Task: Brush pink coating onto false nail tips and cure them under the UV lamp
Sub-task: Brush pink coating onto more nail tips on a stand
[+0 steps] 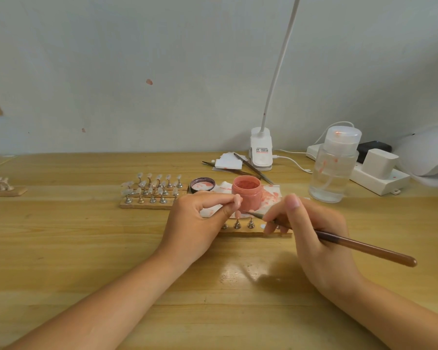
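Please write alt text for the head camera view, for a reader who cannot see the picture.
At a wooden table, the left hand pinches a false nail tip while the right hand holds a brush toward it. An open jar of pink coating stands just behind, and a white UV lamp sits far right.

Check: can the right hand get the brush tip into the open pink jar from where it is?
Probably yes. The pink jar stands lidless just beyond the brush tip, which the right hand holds. Nothing lies between; the left hand, pinching a nail tip, sits close beside.
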`<state>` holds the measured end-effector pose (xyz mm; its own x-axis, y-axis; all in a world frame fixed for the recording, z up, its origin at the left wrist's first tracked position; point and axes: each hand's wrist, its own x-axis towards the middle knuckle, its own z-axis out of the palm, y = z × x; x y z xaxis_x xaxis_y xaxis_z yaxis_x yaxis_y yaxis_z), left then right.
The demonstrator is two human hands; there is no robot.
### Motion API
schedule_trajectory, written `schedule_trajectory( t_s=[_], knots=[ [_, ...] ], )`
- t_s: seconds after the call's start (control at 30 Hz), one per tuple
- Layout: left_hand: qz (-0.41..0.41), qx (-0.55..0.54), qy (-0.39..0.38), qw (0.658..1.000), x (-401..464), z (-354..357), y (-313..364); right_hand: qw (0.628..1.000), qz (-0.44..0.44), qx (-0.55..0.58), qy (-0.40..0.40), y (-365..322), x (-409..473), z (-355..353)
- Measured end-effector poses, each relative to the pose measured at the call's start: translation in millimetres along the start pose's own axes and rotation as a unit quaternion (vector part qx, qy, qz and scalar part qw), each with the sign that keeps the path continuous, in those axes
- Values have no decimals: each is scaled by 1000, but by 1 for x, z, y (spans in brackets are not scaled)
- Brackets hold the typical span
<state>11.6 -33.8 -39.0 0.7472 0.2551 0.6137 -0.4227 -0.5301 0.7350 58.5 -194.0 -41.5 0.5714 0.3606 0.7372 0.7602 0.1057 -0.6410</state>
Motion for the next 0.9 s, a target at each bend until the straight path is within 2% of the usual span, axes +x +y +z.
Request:
schedule_trajectory(
  t_s=[0.13, 0.37, 0.67, 0.9],
  knots=[
    [23, 25, 0, 999, 1, 0, -3, 1000, -8, -12, 7, -3, 2, 2],
    [14, 46, 16, 999, 1, 1, -4, 991, -36, -121, -33, 1, 2, 0],
    [10, 54, 24, 998, 1, 1, -5, 982, -94, -157, -48, 8, 5, 1],
    [-1, 49, 21, 999, 0, 1, -4, 980, -129, -150, -18, 8, 6, 2]
  ],
)
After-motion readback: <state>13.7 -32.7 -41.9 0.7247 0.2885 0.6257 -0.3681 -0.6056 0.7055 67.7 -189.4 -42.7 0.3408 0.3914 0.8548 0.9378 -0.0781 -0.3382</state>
